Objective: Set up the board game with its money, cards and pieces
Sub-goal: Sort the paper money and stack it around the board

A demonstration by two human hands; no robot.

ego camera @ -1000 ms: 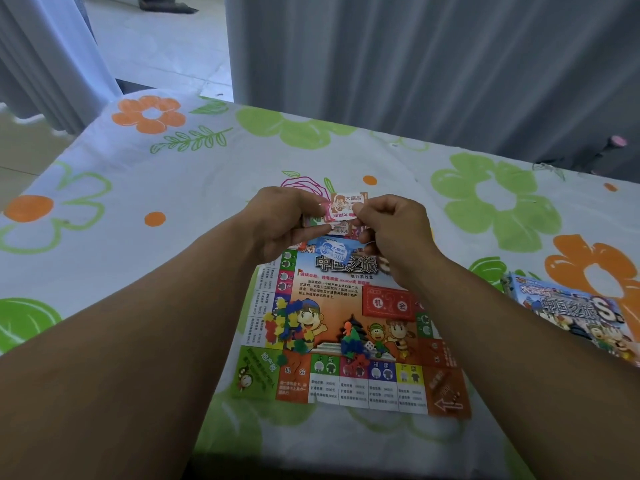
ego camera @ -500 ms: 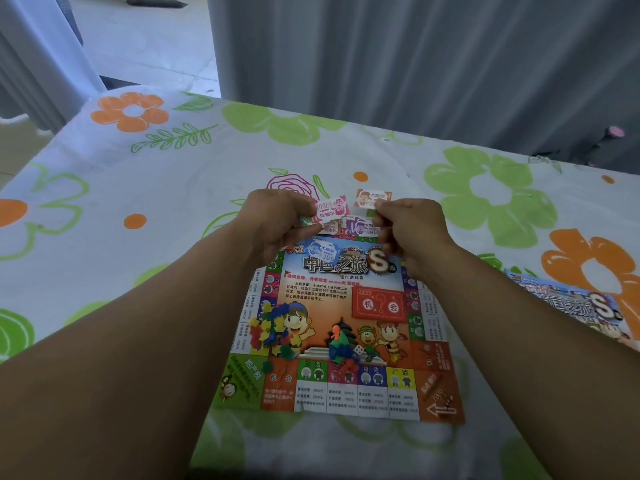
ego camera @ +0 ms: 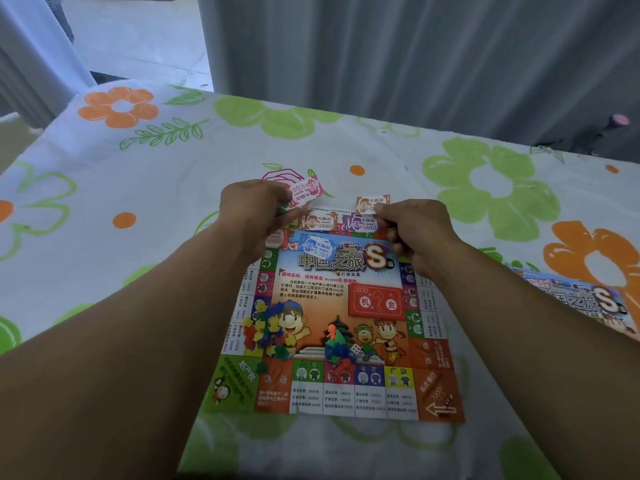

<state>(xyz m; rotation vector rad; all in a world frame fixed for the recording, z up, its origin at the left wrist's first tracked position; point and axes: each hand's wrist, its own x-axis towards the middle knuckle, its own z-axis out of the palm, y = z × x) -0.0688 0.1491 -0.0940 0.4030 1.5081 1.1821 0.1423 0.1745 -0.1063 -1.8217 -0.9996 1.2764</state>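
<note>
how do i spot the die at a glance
On the flowered tablecloth lies a colourful paper game board. Near its lower middle, right of the blue and red plastic pawns, sits a die. Only it is a white dotted cube.

A table [ego camera: 114, 202] draped in a white cloth [ego camera: 408, 157] printed with green and orange flowers. Flat on it lies a colourful paper game board [ego camera: 322, 292] — and, just to its right, the game's box [ego camera: 588, 301].
</note>
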